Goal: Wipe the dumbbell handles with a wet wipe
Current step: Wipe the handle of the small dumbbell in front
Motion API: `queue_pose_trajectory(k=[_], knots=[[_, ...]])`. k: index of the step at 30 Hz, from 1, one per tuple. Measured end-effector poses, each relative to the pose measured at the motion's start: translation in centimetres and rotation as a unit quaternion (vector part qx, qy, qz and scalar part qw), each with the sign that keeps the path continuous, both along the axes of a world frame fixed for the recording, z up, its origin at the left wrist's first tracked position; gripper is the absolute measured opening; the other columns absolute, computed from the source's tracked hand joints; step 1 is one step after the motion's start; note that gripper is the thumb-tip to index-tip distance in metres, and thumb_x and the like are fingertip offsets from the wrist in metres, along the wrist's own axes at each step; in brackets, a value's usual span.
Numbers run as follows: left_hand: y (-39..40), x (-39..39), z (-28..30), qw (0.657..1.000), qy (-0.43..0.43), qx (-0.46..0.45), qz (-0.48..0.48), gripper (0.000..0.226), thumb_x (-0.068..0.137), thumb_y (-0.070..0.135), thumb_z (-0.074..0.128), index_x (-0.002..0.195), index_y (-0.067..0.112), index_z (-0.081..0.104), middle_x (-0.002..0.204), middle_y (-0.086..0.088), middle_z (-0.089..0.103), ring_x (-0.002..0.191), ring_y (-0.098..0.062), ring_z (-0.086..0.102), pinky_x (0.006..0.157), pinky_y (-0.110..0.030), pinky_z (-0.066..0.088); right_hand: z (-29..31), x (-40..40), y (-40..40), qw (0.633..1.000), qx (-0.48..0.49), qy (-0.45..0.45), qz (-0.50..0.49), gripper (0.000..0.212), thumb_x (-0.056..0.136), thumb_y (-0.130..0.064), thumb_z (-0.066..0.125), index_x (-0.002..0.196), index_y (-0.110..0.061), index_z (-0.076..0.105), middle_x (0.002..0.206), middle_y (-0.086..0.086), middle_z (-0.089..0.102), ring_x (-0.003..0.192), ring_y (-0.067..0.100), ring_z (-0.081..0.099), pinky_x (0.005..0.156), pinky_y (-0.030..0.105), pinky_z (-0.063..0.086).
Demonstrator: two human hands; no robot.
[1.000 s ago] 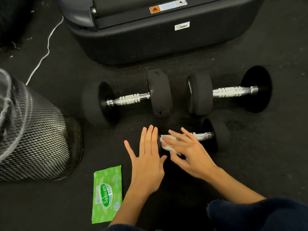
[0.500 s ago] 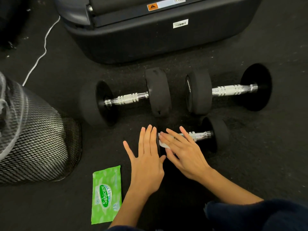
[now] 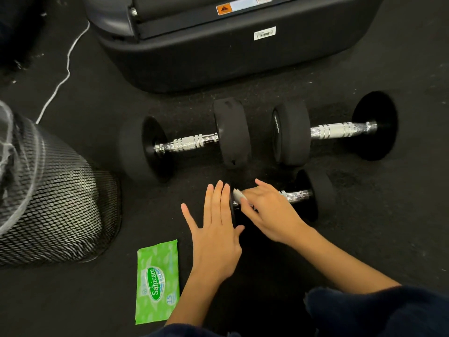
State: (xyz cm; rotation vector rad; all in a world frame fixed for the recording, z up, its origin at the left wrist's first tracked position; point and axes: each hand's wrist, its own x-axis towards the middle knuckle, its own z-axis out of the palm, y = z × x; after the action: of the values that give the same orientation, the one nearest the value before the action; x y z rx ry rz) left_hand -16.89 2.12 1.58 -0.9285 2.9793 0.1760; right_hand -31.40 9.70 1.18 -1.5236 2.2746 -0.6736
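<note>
Fingers [image 3: 252, 190] flat along small dumbbell [image 3: 313, 194]

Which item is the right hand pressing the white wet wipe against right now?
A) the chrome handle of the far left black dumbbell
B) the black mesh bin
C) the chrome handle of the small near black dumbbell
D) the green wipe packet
C: the right hand holds the white wet wipe on the chrome handle of the small near black dumbbell, while the left hand rests flat on its near-end weight.

Small dumbbell [image 3: 313, 194] at centre, on the floor [image 3: 388, 227]. Two larger dumbbells lie behind it: one [image 3: 187, 143] at 11 o'clock, one [image 3: 337, 130] at 1 o'clock. Machine base [image 3: 230, 57] at 12 o'clock behind both. Mesh bin [image 3: 56, 203] at 9 o'clock. Wipes pack [image 3: 158, 282] at 7 o'clock.
</note>
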Motion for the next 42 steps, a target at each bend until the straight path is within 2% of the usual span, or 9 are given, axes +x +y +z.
queue_pose_trajectory(k=[3, 8, 12, 14, 19, 23, 27, 30, 42], knots=[[0.1, 0.0, 0.0, 1.0, -0.004, -0.007, 0.0, 0.089, 0.085, 0.04, 0.059, 0.156, 0.012, 0.013, 0.164, -0.003, 0.006, 0.151, -0.02, 0.002, 0.112, -0.07, 0.004, 0.6, 0.1, -1.1, 0.995, 0.06, 0.071, 0.023, 0.033, 0.103, -0.028, 0.032, 0.093, -0.018, 0.062, 0.087, -0.006, 0.065, 0.089, 0.013, 0.062, 0.11, 0.038, 0.036], [0.4, 0.2, 0.0, 1.0, -0.018, -0.021, -0.003, 0.091, 0.085, 0.041, 0.06, 0.156, 0.01, 0.012, 0.164, -0.005, 0.005, 0.151, -0.022, 0.004, 0.111, -0.071, 0.004, 1.1, -0.6, -1.6, 0.987, 0.113, 0.092, 0.073, 0.033, 0.104, -0.026, 0.031, 0.099, -0.016, 0.062, 0.096, -0.001, 0.066, 0.095, 0.017, 0.063, 0.109, 0.038, 0.035], [0.1, 0.0, 0.3, 1.0, -0.021, -0.017, -0.002, 0.089, 0.085, 0.041, 0.059, 0.156, 0.011, 0.012, 0.164, -0.004, 0.006, 0.151, -0.02, 0.004, 0.112, -0.07, 0.005, -0.6, 0.7, 1.3, 0.996, 0.001, 0.081, 0.04, 0.049, 0.1, -0.033, 0.028, 0.137, -0.016, 0.056, 0.131, -0.003, 0.063, 0.124, 0.011, 0.055, 0.121, 0.034, 0.022], [0.0, -0.1, 0.4, 1.0, -0.02, -0.011, -0.004, 0.088, 0.086, 0.042, 0.055, 0.156, 0.012, 0.01, 0.164, -0.003, 0.005, 0.151, -0.02, 0.003, 0.112, -0.07, 0.005, -1.1, 0.4, 2.7, 0.995, -0.004, 0.084, 0.047, 0.05, 0.1, -0.034, 0.03, 0.144, -0.019, 0.049, 0.143, -0.004, 0.054, 0.134, 0.009, 0.047, 0.121, 0.031, 0.015], [-0.3, -0.1, 0.3, 1.0, -0.017, -0.002, -0.006, 0.083, 0.089, 0.042, 0.046, 0.156, 0.013, 0.008, 0.165, -0.002, 0.005, 0.151, -0.019, 0.002, 0.112, -0.07, 0.003, 0.0, -0.1, 1.5, 0.993, 0.03, 0.113, 0.033, 0.051, 0.097, -0.035, 0.03, 0.136, -0.019, 0.058, 0.131, -0.004, 0.064, 0.123, 0.009, 0.057, 0.12, 0.031, 0.014], [-0.6, -0.1, 0.3, 1.0, -0.01, 0.007, -0.015, 0.076, 0.09, 0.044, 0.031, 0.156, 0.014, 0.006, 0.164, -0.002, 0.005, 0.151, -0.018, 0.002, 0.112, -0.07, 0.006, -0.7, 0.3, 3.1, 0.993, 0.02, 0.082, 0.078, 0.052, 0.098, -0.036, 0.033, 0.147, -0.024, 0.043, 0.153, -0.008, 0.042, 0.145, 0.008, 0.03, 0.123, 0.032, 0.007], [-1.1, 0.0, 0.4, 0.999, -0.019, 0.027, -0.026, 0.075, 0.092, 0.044, 0.023, 0.155, 0.016, -0.006, 0.165, 0.001, -0.006, 0.151, -0.016, -0.008, 0.113, -0.068, 0.001, -0.6, -0.1, 4.2, 0.998, -0.013, 0.063, -0.002, 0.049, 0.097, -0.037, 0.036, 0.144, -0.028, 0.048, 0.15, -0.012, 0.044, 0.148, 0.013, 0.026, 0.123, 0.039, 0.005], [-1.5, -0.1, 0.9, 0.998, -0.027, 0.047, -0.032, 0.075, 0.09, 0.045, 0.016, 0.154, 0.019, -0.016, 0.162, 0.005, -0.019, 0.148, -0.013, -0.021, 0.114, -0.066, -0.005, -0.8, 1.1, 3.9, 0.991, -0.007, 0.128, 0.033, 0.049, 0.097, -0.04, 0.035, 0.144, -0.029, 0.048, 0.15, -0.015, 0.041, 0.151, 0.017, 0.017, 0.122, 0.048, 0.003], [-1.3, -0.4, 1.2, 0.998, -0.031, 0.052, -0.023, 0.083, 0.095, 0.038, 0.037, 0.153, 0.019, -0.019, 0.16, 0.006, -0.024, 0.146, -0.012, -0.027, 0.114, -0.065, -0.009, -1.3, 0.4, 4.6, 0.979, -0.015, 0.204, 0.008, 0.049, 0.097, -0.041, 0.038, 0.146, -0.035, 0.043, 0.151, -0.017, 0.039, 0.151, 0.023, 0.017, 0.12, 0.057, -0.003]])
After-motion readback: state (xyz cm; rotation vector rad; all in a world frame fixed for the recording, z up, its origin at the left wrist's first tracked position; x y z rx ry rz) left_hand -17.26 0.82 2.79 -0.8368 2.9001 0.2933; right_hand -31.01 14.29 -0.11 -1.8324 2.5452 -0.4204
